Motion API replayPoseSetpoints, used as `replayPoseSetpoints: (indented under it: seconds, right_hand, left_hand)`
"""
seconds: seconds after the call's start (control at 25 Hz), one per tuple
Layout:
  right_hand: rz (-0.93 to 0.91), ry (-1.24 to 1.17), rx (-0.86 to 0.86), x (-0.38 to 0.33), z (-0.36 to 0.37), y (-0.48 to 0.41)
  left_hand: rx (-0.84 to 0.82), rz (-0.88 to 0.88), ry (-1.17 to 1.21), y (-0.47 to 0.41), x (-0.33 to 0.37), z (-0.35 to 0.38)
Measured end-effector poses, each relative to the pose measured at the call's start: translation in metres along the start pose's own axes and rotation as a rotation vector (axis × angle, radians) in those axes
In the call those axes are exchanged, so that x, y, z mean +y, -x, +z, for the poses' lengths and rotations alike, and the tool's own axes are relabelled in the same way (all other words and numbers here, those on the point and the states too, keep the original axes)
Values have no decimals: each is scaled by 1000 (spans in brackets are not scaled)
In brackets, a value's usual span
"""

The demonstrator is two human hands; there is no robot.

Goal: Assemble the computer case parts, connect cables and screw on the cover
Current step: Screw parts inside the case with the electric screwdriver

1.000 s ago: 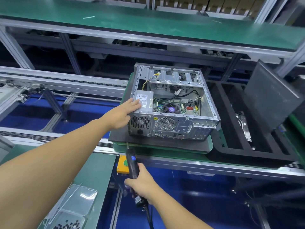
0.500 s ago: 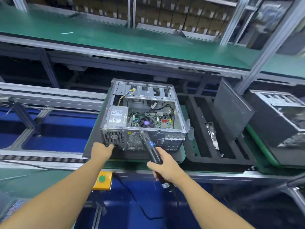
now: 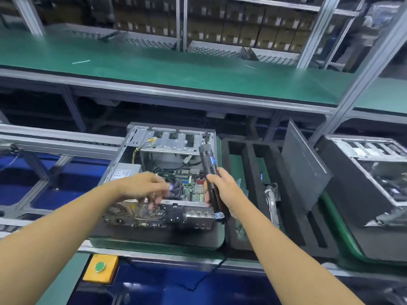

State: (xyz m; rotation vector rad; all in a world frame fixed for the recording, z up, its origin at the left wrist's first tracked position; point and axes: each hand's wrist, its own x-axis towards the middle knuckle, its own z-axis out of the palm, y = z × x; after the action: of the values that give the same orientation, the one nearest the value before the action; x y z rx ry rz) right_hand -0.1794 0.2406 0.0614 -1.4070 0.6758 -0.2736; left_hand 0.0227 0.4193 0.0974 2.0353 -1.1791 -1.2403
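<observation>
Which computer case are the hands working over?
The centre case, under the left hand and the right hand, which grips an electric screwdriver. The other case sits untouched at far right.

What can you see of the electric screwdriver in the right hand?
The screwdriver is a slim black stick, plastic by its look, with a small blue light lit on its barrel. The right hand grips its lower half, tip tilted up and away over the open computer case. A black cable hangs from its base.
</observation>
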Motion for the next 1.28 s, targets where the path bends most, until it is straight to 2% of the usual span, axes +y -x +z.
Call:
replayPoseSetpoints:
  seconds: [0.08, 0.16, 0.24, 0.4, 0.6, 0.76, 0.88, 1.04, 1.28]
  right_hand:
    - [14, -60, 110, 3, -26, -15]
    - [70, 18, 259, 12, -51, -27]
    - [161, 145, 357, 29, -73, -36]
    - [338, 292, 321, 66, -81, -54]
    - [400, 595, 342, 104, -62, -87]
    - [338, 627, 385, 119, -47, -104]
    - [355, 632, 415, 124, -36, -108]
    - [361, 814, 398, 129, -41, -104]
    - [282, 731, 380, 133, -46, -89]
  left_hand:
    - [292, 139, -144, -25, 35, 5]
    - [372, 146, -251, -48, 53, 14]
    - [378, 98, -310, -69, 57, 25]
    - [427, 33, -350, -91, 44, 44]
    - [497, -50, -425, -91, 3, 47]
    - [475, -110, -423, -82, -23, 51]
    - [464, -120, -509, -80, -23, 52]
    - [470, -124, -575, -78, -19, 52]
    - [431, -163, -615, -77, -19, 45]
